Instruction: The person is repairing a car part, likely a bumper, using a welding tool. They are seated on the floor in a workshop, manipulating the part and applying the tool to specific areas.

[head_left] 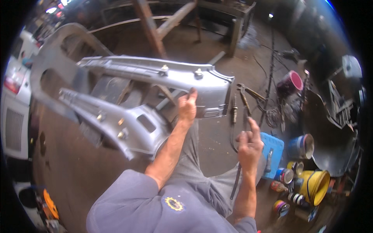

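Observation:
A long silver sheet-metal car panel [171, 79] with two bolt-like fittings on top lies across the middle. My left hand [187, 106] grips its near edge, thumb on top; the other fingers are mostly hidden. A second silver panel [136, 124], with a rectangular hole, is left of my left forearm. My right hand [250, 145] is raised over my right leg, index finger extended and the other fingers curled. Whether the dark strip at its fingers is held is unclear. Just beyond it are a pincer-like tool [244, 99] with two handles and a narrow handled tool [234, 110].
To the right are a blue plastic stool [273, 149], a yellow bucket [319, 188], a pink-rimmed bucket [290, 82], several paint tins and a curved dark sheet [324, 136]. Cables cross the floor. A large grey cut-out panel [44, 64] stands left, and a rusty frame [149, 29] ahead.

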`<control>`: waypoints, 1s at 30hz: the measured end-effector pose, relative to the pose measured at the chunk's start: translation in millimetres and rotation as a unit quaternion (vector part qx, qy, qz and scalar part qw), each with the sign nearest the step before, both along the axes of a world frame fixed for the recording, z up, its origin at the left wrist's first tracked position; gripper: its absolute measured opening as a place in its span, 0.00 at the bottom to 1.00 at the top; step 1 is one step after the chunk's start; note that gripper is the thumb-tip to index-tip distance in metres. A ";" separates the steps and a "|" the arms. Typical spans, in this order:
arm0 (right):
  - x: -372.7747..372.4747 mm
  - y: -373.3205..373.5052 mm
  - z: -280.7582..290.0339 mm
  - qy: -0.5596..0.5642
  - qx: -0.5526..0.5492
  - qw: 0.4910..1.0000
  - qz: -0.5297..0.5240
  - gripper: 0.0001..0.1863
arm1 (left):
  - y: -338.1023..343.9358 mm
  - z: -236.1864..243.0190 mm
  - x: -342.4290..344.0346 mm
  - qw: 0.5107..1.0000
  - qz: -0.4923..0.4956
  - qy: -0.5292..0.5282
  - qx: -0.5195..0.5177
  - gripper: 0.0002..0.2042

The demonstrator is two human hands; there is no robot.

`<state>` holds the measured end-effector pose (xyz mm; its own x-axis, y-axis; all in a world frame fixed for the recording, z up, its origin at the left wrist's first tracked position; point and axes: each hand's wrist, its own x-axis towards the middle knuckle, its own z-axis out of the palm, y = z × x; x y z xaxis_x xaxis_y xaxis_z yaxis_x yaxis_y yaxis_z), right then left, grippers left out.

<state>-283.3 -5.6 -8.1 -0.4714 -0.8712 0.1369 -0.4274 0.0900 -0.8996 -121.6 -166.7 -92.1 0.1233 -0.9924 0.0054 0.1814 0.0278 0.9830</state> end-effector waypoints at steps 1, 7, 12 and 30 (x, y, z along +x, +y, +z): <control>8.5 3.3 -7.1 0.019 0.012 0.999 0.028 0.26 | -0.7 -0.5 2.0 1.000 0.004 -0.006 0.009 0.25; 56.7 -25.3 -26.3 0.099 0.014 0.987 0.124 0.22 | 0.4 7.2 20.4 0.997 -0.021 -0.030 0.061 0.19; 65.8 -28.5 -29.1 0.121 -0.043 0.985 0.111 0.22 | 11.2 0.1 7.9 1.000 0.014 0.021 -0.010 0.21; 72.7 -65.3 -29.6 0.159 0.003 0.982 0.099 0.22 | 12.0 18.8 -9.2 0.992 0.068 -0.002 -0.105 0.18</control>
